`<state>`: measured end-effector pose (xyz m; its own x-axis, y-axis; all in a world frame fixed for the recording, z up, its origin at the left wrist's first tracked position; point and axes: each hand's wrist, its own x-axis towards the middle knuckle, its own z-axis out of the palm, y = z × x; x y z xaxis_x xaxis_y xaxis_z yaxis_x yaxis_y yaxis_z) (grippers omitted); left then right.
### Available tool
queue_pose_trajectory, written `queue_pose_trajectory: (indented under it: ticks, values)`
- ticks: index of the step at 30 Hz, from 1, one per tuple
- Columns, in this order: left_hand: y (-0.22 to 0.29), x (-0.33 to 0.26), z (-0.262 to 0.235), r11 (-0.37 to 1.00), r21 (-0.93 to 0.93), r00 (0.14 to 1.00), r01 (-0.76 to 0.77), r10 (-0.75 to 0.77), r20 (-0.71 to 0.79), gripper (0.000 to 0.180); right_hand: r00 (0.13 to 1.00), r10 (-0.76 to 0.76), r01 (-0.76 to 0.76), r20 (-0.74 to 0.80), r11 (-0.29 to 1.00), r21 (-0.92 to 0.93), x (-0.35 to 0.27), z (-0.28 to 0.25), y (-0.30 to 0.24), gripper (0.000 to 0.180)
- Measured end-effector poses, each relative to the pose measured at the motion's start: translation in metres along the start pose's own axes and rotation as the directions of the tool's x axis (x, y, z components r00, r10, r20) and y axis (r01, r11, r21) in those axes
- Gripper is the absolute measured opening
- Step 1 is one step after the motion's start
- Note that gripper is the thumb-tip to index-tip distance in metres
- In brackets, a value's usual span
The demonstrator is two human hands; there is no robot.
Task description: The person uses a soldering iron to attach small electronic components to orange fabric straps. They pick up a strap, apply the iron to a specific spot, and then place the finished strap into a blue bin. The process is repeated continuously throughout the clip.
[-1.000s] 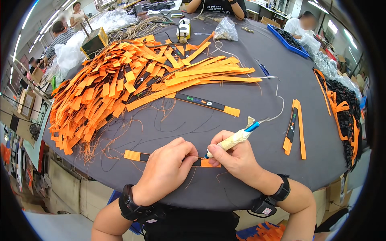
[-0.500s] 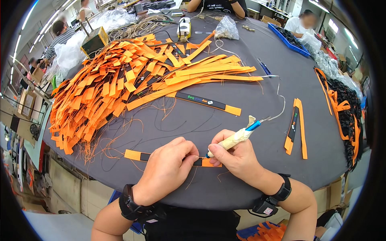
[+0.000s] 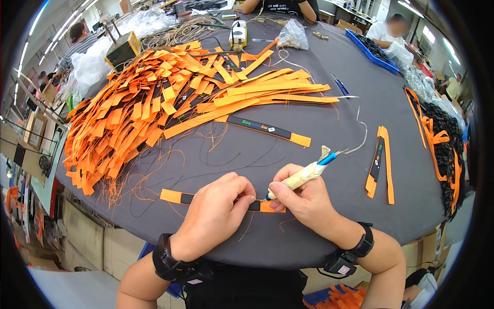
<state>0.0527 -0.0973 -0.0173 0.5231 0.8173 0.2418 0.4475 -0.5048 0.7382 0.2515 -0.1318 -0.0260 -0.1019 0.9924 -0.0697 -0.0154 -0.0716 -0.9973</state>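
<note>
In front of me an orange-and-black webbing strap (image 3: 172, 195) lies flat near the table's edge. My left hand (image 3: 218, 208) is closed over its middle, thumb and forefinger pinched at the black part. My right hand (image 3: 304, 198) grips a corded pen-shaped tool (image 3: 303, 176), blue and wrapped in cream tape. Its tip is at the strap's upper edge, where black meets the orange end, just beside the left fingertips. The right lower fingers rest at that orange end. Thin loose threads (image 3: 247, 227) hang off the strap's lower side.
A big heap of orange straps (image 3: 134, 113) fills the left. Another strap (image 3: 267, 129) lies beyond my hands, and a folded one (image 3: 378, 162) at right. The tool's white cord (image 3: 364, 129) runs back past blue snips (image 3: 340, 86). Other people sit around the table.
Both hands keep their hold with hardly any movement. The whole view has shifted very slightly; the tool's tip stays by the strap's edge.
</note>
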Motion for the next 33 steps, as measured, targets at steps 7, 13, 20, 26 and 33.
queue_pose_trajectory:
  ticks: [7,13,20,26,33]
  values:
    - [-0.012,-0.002,-0.016,0.987,-0.121,0.985,0.106,-0.121,-0.122,0.008,1.000,0.010,-0.009,-0.024,0.999,0.031,0.001,-0.001,-0.002,0.019]
    - [0.025,-0.021,-0.025,0.932,0.360,0.999,-0.037,0.036,0.010,0.018,0.999,-0.011,0.013,-0.044,0.999,0.045,0.004,-0.003,0.005,0.021]
    - [0.035,-0.019,0.013,0.955,0.297,0.995,-0.008,-0.021,0.096,0.024,0.999,-0.017,0.021,-0.050,0.997,0.076,0.006,-0.005,0.006,0.024]
    - [0.026,-0.020,0.023,0.950,0.307,0.997,-0.052,0.034,0.065,0.018,0.999,-0.046,0.047,-0.023,0.998,0.030,0.006,-0.008,0.008,0.022]
    - [0.022,-0.019,0.015,0.979,0.197,0.998,-0.042,0.030,0.063,0.014,0.998,-0.026,0.030,-0.056,0.996,0.080,0.006,-0.005,0.006,0.024]
